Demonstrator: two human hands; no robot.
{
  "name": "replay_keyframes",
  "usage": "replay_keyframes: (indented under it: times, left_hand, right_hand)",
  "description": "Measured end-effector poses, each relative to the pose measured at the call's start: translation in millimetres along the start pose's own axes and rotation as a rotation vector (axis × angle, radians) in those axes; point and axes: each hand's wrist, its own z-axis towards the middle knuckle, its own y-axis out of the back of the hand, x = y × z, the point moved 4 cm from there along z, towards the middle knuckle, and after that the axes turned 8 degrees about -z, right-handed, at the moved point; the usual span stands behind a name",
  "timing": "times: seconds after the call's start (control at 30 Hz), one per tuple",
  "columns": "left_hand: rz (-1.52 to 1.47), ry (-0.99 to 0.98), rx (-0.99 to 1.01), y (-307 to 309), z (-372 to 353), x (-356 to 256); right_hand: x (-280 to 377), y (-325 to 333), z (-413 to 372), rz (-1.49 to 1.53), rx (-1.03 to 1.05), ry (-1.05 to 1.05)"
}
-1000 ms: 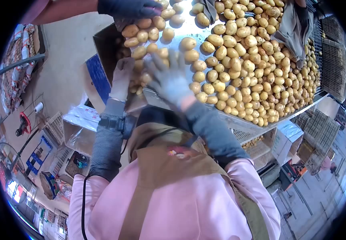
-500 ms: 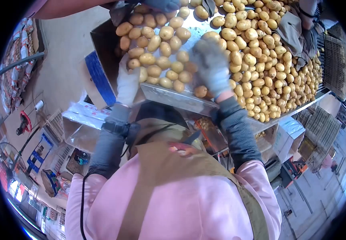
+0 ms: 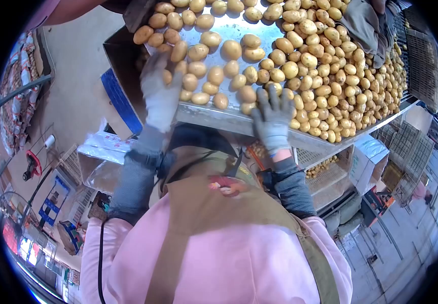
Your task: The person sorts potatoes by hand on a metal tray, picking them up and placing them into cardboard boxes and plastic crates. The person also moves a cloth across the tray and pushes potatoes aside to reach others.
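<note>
Many yellow-brown potatoes (image 3: pixel 231 49) lie on a metal sorting table (image 3: pixel 214 115). My left hand (image 3: pixel 160 93), in a pale glove with grey fingers, is at the table's left end, its slightly blurred fingers stretched out beside several potatoes. Thumb and fingers are apart, with a potato (image 3: pixel 167 77) showing between them. At the front edge my right hand (image 3: pixel 274 119), gloved the same way, lies with fingers spread against potatoes at the border of the big heap (image 3: pixel 330 86). I see nothing gripped in it.
An open box (image 3: pixel 122 53) with a blue strip (image 3: pixel 121 99) stands left of the table. Dark cloth (image 3: pixel 363 28) lies on the heap at the upper right. Plastic crates (image 3: pixel 406 144) and a white carton (image 3: pixel 368 164) stand to the right. Another person's arm (image 3: pixel 79 10) reaches in at the top left.
My right hand has moved toward me to the front edge, its fingers now spread. My left hand has shifted slightly up. Potatoes have moved, baring more metal mid-table. The other person's gloved hand has left view.
</note>
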Motion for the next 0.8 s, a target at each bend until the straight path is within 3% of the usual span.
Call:
replay_keyframes:
  times: [0.03,0.07,0.1,0.17,0.2,0.3,0.33,0.37,0.4,0.5,0.57,0.63,0.67,0.7,0.77,0.8]
  left_hand:
    - [-0.07,-0.059,0.094,-5,11,-9]
    - [-0.148,0.018,0.179,-14,21,-22]
    - [0.011,-0.231,0.163,-37,33,-16]
    - [0.371,-0.126,0.436,-57,49,-27]
    - [0.368,-0.103,0.421,-59,51,-24]
    - [0.308,-0.045,0.341,-53,51,-16]
    - [0.255,-0.03,0.29,-40,46,-17]
    - [0.204,-0.015,0.241,-27,39,-18]
    - [0.208,-0.005,0.204,-16,33,-21]
    - [-0.294,0.285,0.012,-9,2,-13]
    - [-0.792,0.557,0.023,-12,-10,-27]
    - [-1.081,0.636,0.045,-22,-23,-19]
    - [-1.134,0.68,0.114,-19,-26,-24]
    - [-1.013,0.557,0.118,-13,-27,-31]
    - [-0.772,0.312,0.126,-6,-28,-48]
    - [-0.787,0.313,0.147,-8,-31,-49]
  right_hand:
    - [-11,-6,-9,-0.037,-0.029,-0.057]
    - [-5,-19,-10,0.116,-0.102,-0.089]
    - [17,-4,-1,0.026,-0.074,-0.097]
    - [39,2,8,0.15,-0.045,-0.015]
    - [49,30,21,0.164,-0.135,0.104]
    - [16,23,47,0.486,0.13,-0.059]
    - [-8,13,53,0.509,-0.287,-0.088]
    - [-29,26,73,0.371,-0.405,-0.012]
    - [-45,30,93,0.229,-0.345,-0.055]
    - [-4,5,129,-0.014,-0.218,-0.058]
    - [49,-4,118,-0.01,-0.152,-0.016]
    - [76,2,82,0.25,-0.149,0.169]
    - [78,0,61,0.207,-0.132,0.225]
    - [74,1,43,0.162,-0.116,0.279]
    - [45,8,22,0.247,-0.059,0.149]
    - [36,10,14,0.288,-0.032,0.085]
